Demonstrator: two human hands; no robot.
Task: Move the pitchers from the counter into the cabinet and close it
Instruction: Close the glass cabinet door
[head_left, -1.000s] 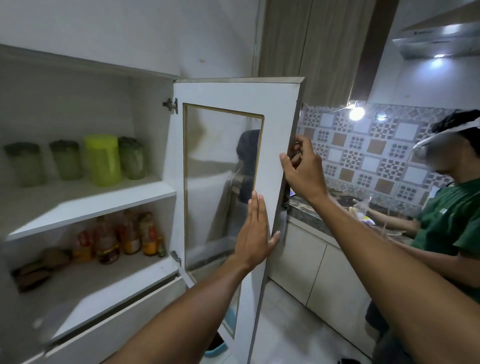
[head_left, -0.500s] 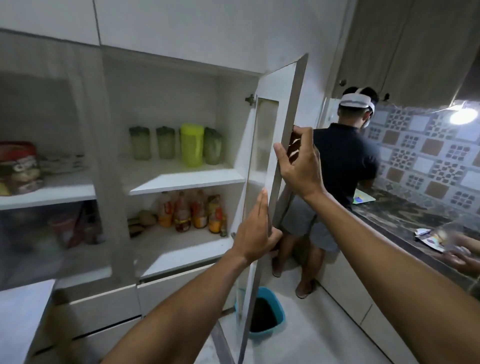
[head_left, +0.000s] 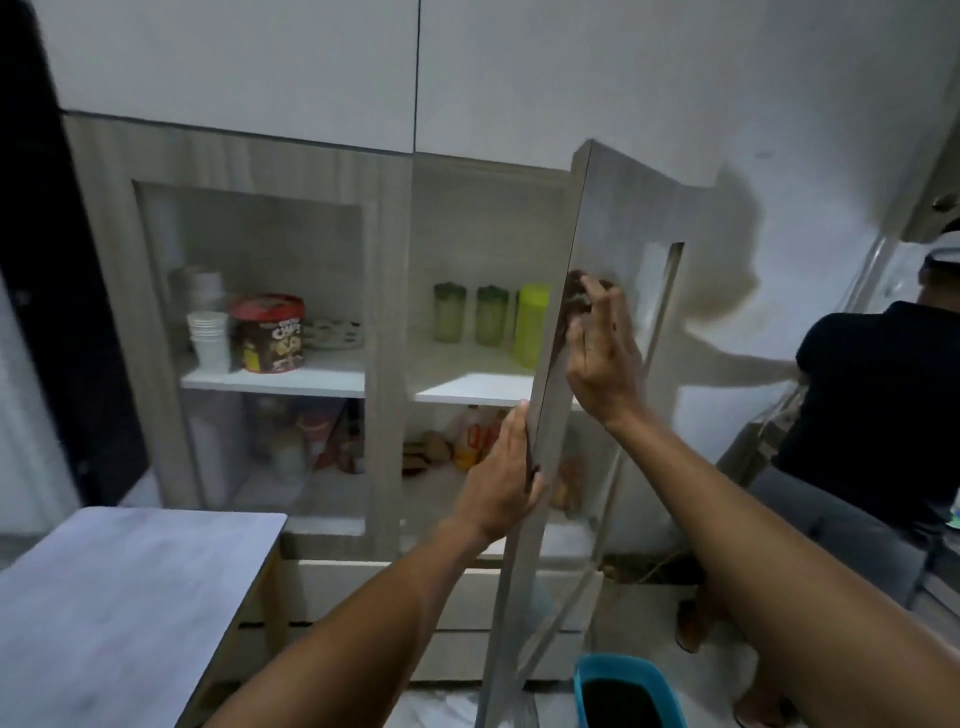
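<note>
While both forearms reach up from the bottom of the view, the left hand (head_left: 501, 475) lies against the free edge of the cabinet door (head_left: 556, 364), palm on its inner side and thumb wrapped round the edge. Just above it, the right hand (head_left: 602, 353) presses on the door's outer face, its fingers (head_left: 597, 299) bent over the same edge, so both hands grip the door. It stands partly open, swung out from hinges on its right. Low down near the feet sits a blue bin (head_left: 626, 691), and to the left a pale grey table top (head_left: 119, 597). Beyond the door's edge, the upper shelf (head_left: 467, 384) of the open compartment carries two dull green pitchers (head_left: 470, 322) and a bright yellow-green pitcher (head_left: 531, 325), all upright in a row. Bottles (head_left: 475, 431) stand blurred on the shelf below. Behind the closed glass door on the left are stacked white cups (head_left: 209, 338) and a red tub (head_left: 267, 332). At the far right another person (head_left: 872, 415) stands facing away.
</note>
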